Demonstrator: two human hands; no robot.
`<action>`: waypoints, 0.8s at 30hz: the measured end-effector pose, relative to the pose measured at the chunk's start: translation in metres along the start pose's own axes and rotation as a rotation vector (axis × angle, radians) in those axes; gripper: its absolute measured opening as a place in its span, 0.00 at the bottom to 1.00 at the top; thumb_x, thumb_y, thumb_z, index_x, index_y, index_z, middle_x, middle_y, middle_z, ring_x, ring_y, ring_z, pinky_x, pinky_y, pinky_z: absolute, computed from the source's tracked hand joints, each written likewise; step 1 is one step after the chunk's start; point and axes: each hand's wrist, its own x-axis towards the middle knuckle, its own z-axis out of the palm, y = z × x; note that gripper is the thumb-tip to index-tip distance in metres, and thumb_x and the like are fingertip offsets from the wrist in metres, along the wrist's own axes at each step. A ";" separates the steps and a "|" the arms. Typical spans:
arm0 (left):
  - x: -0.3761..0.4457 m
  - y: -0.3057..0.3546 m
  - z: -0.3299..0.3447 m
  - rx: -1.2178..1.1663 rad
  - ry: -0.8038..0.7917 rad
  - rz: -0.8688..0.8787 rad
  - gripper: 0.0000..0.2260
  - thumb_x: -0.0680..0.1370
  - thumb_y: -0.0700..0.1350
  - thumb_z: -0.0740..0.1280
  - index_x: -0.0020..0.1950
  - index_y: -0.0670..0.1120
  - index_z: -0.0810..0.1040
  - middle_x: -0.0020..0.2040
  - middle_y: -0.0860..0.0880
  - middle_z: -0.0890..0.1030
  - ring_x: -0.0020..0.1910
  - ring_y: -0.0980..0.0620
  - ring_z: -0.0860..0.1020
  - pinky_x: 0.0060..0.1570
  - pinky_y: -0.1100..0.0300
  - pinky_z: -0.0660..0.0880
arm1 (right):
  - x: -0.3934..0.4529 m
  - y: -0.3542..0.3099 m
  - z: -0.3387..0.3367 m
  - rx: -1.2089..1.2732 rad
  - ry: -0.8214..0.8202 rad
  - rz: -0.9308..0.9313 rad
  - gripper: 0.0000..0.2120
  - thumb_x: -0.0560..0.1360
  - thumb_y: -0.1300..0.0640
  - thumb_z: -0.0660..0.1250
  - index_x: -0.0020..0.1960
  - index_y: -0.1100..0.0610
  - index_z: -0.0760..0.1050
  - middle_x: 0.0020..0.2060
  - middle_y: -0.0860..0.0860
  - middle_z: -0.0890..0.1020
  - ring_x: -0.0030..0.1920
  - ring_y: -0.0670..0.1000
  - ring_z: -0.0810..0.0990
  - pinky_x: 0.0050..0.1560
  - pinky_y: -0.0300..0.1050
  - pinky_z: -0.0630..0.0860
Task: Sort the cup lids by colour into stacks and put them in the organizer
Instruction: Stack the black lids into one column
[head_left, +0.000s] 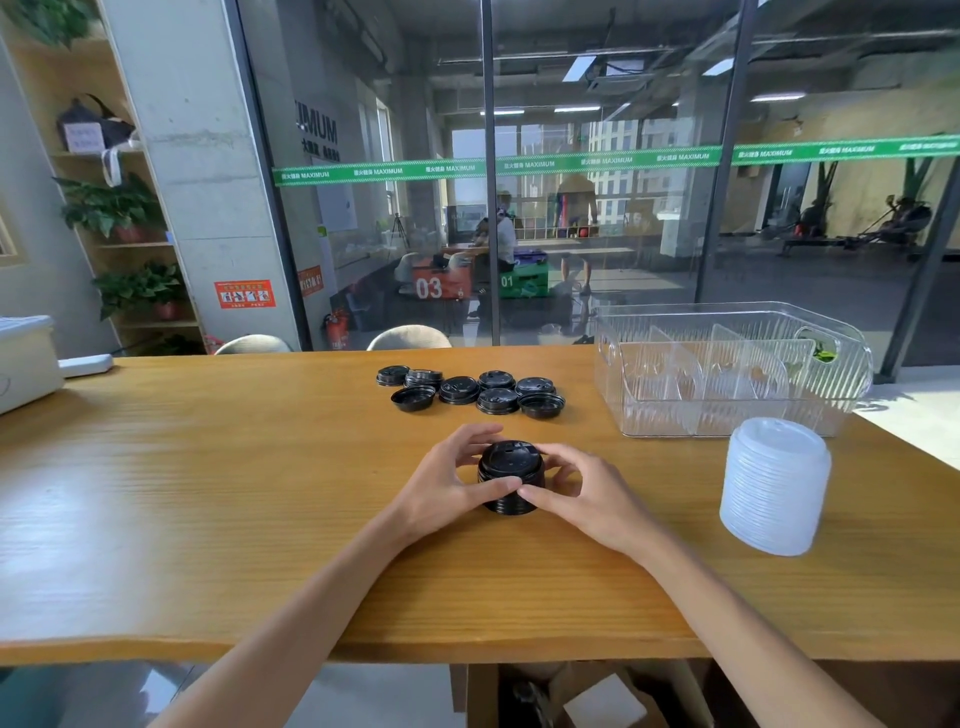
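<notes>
Cup lids everywhere on this long wooden table (208, 493), and the table is the biggest thing in play, running the full width under a glass wall. Next in size, the clear organizer (737, 410) at the far right, ribbed walls, handle cut-outs at each end, upright dividers splitting it into compartments (no lids visible inside it). Just in front of it, near the right edge, a tall stack of white lids (774, 488) stands nested and leaning slightly.

Centre stage now: the left hand (447, 483) and the right hand (582, 493) meet around a short stack of black lids (511, 475) sitting on the table. Both hands are curled round it, fingers wrapping the far side, thumbs pressed against the near side and almost touching each other. The stack stands upright between them.

Beyond the hands, toward the middle of the table, the loose black lids (470, 391) lie in a cluster, some piled two or three deep, a couple flipped upside down, well apart from the organizer.
</notes>
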 end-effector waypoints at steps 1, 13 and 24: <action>-0.001 0.000 0.000 -0.003 -0.001 -0.001 0.37 0.73 0.61 0.81 0.78 0.54 0.73 0.70 0.59 0.81 0.70 0.61 0.78 0.75 0.50 0.74 | 0.000 0.000 0.000 0.000 -0.001 0.002 0.31 0.73 0.33 0.76 0.73 0.35 0.74 0.57 0.36 0.82 0.58 0.35 0.77 0.54 0.34 0.72; -0.003 0.001 -0.003 0.011 -0.050 -0.008 0.36 0.74 0.60 0.81 0.79 0.53 0.72 0.72 0.59 0.80 0.72 0.61 0.76 0.75 0.50 0.73 | 0.001 -0.003 -0.001 0.011 -0.014 -0.008 0.28 0.78 0.38 0.74 0.76 0.41 0.75 0.59 0.37 0.81 0.60 0.42 0.77 0.61 0.41 0.74; -0.006 0.003 -0.006 0.003 -0.064 -0.048 0.27 0.79 0.57 0.77 0.76 0.49 0.78 0.67 0.57 0.84 0.68 0.60 0.81 0.73 0.50 0.76 | 0.001 -0.005 -0.002 -0.004 -0.015 -0.007 0.28 0.77 0.38 0.75 0.75 0.43 0.77 0.61 0.38 0.82 0.62 0.42 0.78 0.68 0.49 0.75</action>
